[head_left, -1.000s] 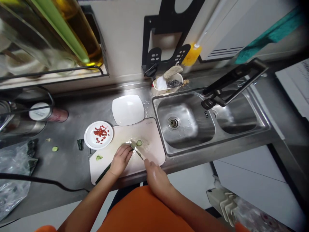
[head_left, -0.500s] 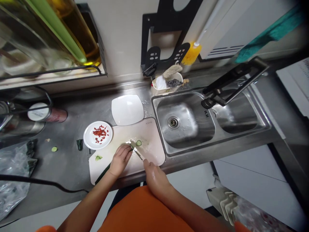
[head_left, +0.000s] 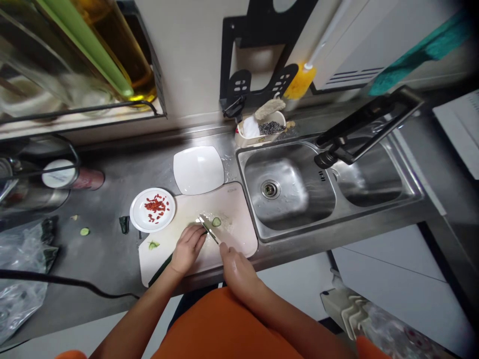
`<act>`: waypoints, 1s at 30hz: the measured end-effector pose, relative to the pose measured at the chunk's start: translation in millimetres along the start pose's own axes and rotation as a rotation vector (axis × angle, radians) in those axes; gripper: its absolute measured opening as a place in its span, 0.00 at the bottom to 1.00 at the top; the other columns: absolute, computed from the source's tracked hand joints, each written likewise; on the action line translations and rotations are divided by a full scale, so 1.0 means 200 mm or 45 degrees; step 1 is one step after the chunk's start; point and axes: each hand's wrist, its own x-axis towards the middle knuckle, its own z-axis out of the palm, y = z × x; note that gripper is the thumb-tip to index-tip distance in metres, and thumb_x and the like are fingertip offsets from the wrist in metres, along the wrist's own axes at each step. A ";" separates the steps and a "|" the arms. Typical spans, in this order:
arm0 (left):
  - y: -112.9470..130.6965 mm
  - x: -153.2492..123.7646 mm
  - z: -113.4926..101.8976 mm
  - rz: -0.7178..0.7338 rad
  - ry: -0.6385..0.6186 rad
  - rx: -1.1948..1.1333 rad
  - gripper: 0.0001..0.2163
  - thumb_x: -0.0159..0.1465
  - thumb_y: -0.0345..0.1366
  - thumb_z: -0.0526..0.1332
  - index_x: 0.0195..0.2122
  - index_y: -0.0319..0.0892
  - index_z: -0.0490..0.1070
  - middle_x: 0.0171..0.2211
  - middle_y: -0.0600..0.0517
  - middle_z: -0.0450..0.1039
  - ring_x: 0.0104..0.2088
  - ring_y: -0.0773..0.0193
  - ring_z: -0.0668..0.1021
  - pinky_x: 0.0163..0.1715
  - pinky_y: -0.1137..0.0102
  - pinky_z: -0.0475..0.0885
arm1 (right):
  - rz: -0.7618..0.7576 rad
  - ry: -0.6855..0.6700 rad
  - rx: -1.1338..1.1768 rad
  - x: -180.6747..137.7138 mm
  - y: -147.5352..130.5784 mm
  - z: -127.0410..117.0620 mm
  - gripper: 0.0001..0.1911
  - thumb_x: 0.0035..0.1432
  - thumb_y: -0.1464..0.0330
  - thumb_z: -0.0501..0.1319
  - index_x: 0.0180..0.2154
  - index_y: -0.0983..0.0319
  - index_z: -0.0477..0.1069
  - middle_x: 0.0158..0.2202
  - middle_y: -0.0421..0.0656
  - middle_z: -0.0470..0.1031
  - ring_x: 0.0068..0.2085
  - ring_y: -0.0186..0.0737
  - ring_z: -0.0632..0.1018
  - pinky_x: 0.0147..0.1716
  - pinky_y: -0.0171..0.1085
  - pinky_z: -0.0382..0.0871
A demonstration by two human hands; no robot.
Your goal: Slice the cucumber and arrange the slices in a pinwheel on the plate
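Observation:
My left hand [head_left: 190, 247] is closed over a dark green cucumber [head_left: 161, 270], pressing it to the white cutting board [head_left: 239, 214]. The cucumber's long end sticks out below my wrist, and most of the rest is under my fingers. In my right hand [head_left: 237, 267] is a knife [head_left: 209, 229], its handle covered by my fingers. The blade points up and left, beside my left fingertips at the cucumber's end. One cucumber slice [head_left: 216, 222] lies flat just right of the blade. Pale green scraps [head_left: 153, 245] rest at the board's left side.
A white plate of small red pieces [head_left: 152, 225] overlaps the board's left corner; a square white plate [head_left: 198, 169] sits behind. The steel sink [head_left: 295, 189] adjoins on the right. A dark green piece [head_left: 123, 224], a small slice [head_left: 85, 231] and a plastic bag [head_left: 22, 269] lie left.
The knife blade has lifted and tilted slightly, showing more of its flat side. My right hand has shifted a little up and left. My left hand stays on the cucumber.

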 end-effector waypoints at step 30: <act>0.00 -0.01 0.01 -0.021 0.025 0.022 0.09 0.65 0.35 0.55 0.44 0.42 0.70 0.42 0.47 0.74 0.47 0.58 0.75 0.50 0.58 0.72 | 0.068 -0.053 0.012 -0.08 0.02 -0.01 0.20 0.59 0.81 0.45 0.49 0.63 0.64 0.37 0.49 0.74 0.38 0.44 0.77 0.33 0.34 0.68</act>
